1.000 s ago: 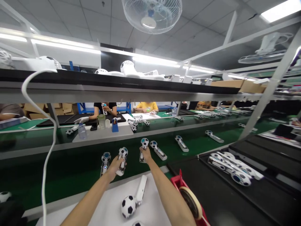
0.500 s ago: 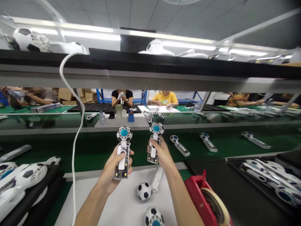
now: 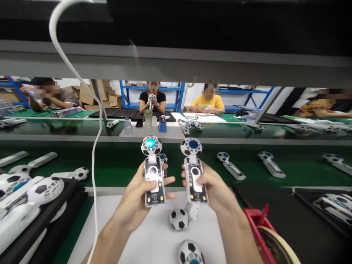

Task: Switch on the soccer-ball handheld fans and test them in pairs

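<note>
My left hand point(image 3: 132, 198) grips the handle of a handheld fan point(image 3: 153, 168) with a round football-patterned head, its thumb on the white panel. That fan's centre glows bright cyan. Beside it, my right hand point(image 3: 220, 189) holds a matching handheld fan point(image 3: 195, 170), thumb on the edge of its white panel; the centre of its head is dark blue. Both stand upright, side by side and apart, with clear fronts showing yellow squares. Below them on a white sheet point(image 3: 148, 238) lie a football-headed piece point(image 3: 179, 219) and another football-patterned head point(image 3: 191, 253), cut off by the frame.
A red tape dispenser point(image 3: 255, 223) stands at right, near a black tray point(image 3: 302, 212). More fans point(image 3: 231, 167) lie on the green conveyor point(image 3: 115, 157). At left, black trays hold stacked fans point(image 3: 46, 189). A white cable point(image 3: 95, 161) hangs down. Co-workers sit opposite.
Both thumbs have slid down the handles, uncovering the round buttons. The left fan's centre has turned bright, the right one's darker. The fans' handles have come closer together; the view has tilted down.
</note>
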The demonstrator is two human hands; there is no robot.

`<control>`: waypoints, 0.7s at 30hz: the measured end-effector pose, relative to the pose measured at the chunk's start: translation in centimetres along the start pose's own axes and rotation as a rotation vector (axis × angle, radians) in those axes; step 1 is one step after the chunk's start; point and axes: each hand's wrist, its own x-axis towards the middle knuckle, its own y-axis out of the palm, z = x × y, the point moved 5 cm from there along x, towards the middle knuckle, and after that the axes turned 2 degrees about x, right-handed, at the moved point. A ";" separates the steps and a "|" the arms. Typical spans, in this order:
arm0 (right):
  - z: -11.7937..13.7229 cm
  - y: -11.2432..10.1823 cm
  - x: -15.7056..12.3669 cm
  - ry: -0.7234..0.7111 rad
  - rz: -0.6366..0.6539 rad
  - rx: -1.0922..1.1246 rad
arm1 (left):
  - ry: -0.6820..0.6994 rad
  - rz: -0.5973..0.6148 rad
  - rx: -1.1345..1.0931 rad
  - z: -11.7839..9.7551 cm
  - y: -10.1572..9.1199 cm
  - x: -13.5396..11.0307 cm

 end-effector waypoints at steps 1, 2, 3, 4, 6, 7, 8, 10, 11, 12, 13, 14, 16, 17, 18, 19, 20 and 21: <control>0.0 0.2 -0.2 0.031 0.028 0.016 | 0.011 0.003 0.007 0.0 -0.2 0.1; 0.0 0.4 -0.4 0.059 0.055 0.046 | 0.023 0.009 0.011 -0.1 -0.5 0.2; -0.1 0.6 -0.6 0.081 0.080 0.085 | 0.038 0.018 0.013 -0.1 -0.7 0.3; -0.1 0.9 -0.7 0.098 0.105 0.128 | 0.053 0.029 0.015 -0.2 -0.9 0.3; -0.1 1.4 -0.9 0.138 0.169 0.209 | 0.078 0.052 0.018 -0.3 -1.0 0.3; -0.2 1.8 -1.0 0.166 0.213 0.246 | 0.088 0.065 0.019 -0.4 -1.0 0.2; -0.2 2.1 -1.1 0.192 0.259 0.283 | 0.092 0.076 0.019 -0.4 -1.0 0.1; -0.1 2.6 -1.3 0.196 0.333 0.342 | 0.086 0.099 0.020 -0.5 -0.9 0.0; 0.1 2.7 -1.3 0.175 0.348 0.355 | 0.081 0.110 0.020 -0.5 -0.9 -0.1; 0.2 2.7 -1.4 0.147 0.352 0.354 | 0.076 0.125 0.022 -0.4 -0.8 -0.1; 0.3 2.7 -1.4 0.120 0.345 0.345 | 0.074 0.144 0.026 -0.4 -0.8 -0.1; 0.3 2.7 -1.4 0.107 0.336 0.330 | 0.076 0.165 0.032 -0.4 -0.8 -0.2; 0.2 2.7 -1.6 0.102 0.314 0.300 | 0.088 0.208 0.044 -0.4 -0.7 -0.2; 0.2 2.7 -1.7 0.100 0.308 0.290 | 0.093 0.229 0.046 -0.4 -0.6 -0.2; 0.2 2.7 -1.8 0.100 0.310 0.285 | 0.092 0.247 0.042 -0.4 -0.6 -0.2; 0.2 2.7 -1.9 0.101 0.313 0.287 | 0.088 0.264 0.032 -0.4 -0.5 -0.2; 0.2 2.7 -2.0 0.103 0.320 0.295 | 0.079 0.283 0.016 -0.4 -0.3 -0.3; 0.3 2.8 -2.1 0.104 0.325 0.310 | 0.072 0.299 -0.006 -0.4 -0.2 -0.3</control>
